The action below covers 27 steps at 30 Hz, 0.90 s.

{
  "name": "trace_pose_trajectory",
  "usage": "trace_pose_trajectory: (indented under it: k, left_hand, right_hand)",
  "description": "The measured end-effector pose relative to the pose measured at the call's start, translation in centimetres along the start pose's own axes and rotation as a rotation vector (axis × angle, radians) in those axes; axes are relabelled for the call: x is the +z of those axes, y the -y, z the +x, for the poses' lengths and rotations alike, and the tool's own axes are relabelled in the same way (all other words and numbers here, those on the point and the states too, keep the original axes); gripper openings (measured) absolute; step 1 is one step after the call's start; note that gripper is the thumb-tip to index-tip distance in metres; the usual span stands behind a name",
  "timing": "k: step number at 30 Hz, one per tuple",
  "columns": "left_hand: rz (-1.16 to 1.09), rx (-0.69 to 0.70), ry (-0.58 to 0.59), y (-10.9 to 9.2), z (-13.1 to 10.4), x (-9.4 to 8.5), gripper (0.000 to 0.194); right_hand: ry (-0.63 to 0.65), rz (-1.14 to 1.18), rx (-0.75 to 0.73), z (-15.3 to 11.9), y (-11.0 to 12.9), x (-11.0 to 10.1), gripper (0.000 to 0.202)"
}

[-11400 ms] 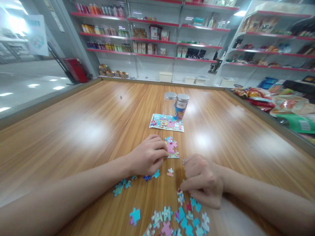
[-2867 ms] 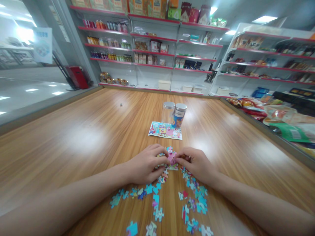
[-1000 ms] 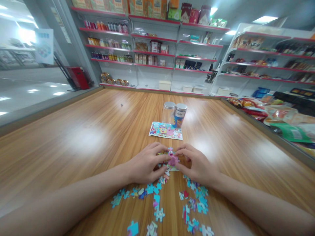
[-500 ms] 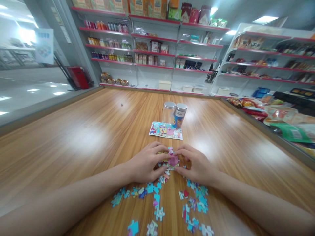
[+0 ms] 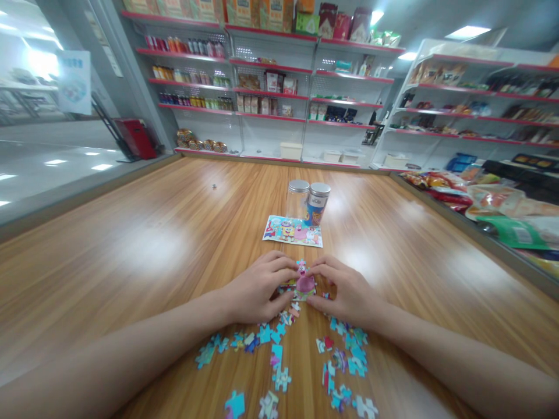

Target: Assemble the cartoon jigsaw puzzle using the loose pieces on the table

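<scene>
Between my two hands lies a joined section of jigsaw puzzle (image 5: 305, 284) flat on the table, showing a pink cartoon starfish figure. My left hand (image 5: 262, 288) covers its left part, fingers bent and fingertips on the pieces. From the right, my right hand (image 5: 349, 292) grips the section's edge between thumb and fingers. Some of the joined pieces are hidden under the left fingers. Loose jigsaw pieces (image 5: 265, 333), mostly light blue, are scattered below my left hand. Another group of loose pieces (image 5: 358, 362) lies below my right hand.
Beyond my hands is a cartoon picture sheet (image 5: 292, 233). A clear jar (image 5: 297, 203) and a labelled jar (image 5: 317, 205), both silver-lidded, stand behind it. A tiny object (image 5: 214, 187) rests farther left. Packaged goods (image 5: 502, 203) lie past the table's right edge; stocked shelves (image 5: 271, 119) stand behind.
My hands stay on the joined puzzle section with barely any finger movement. The whole view has shifted slightly.
</scene>
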<state>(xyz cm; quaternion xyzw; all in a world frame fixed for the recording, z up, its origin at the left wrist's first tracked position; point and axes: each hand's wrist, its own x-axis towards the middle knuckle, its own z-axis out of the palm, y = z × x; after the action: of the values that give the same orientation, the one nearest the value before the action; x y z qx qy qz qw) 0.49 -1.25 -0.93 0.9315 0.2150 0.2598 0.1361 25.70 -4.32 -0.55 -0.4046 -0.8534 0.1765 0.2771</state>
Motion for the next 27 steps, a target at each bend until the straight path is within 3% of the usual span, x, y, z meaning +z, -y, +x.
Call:
trace_pose_trajectory:
  k: [13, 27]
  left_hand:
    - [0.004, -0.006, 0.002, -0.08, 0.02, -0.08, 0.014]
    - [0.015, -0.016, 0.015, 0.03, 0.02, 0.04, 0.02]
  right_hand:
    - [-0.01, 0.025, -0.008, -0.14, -0.07, 0.18, 0.025]
    - [-0.033, 0.02, 0.013, -0.07, -0.1, 0.3, 0.023]
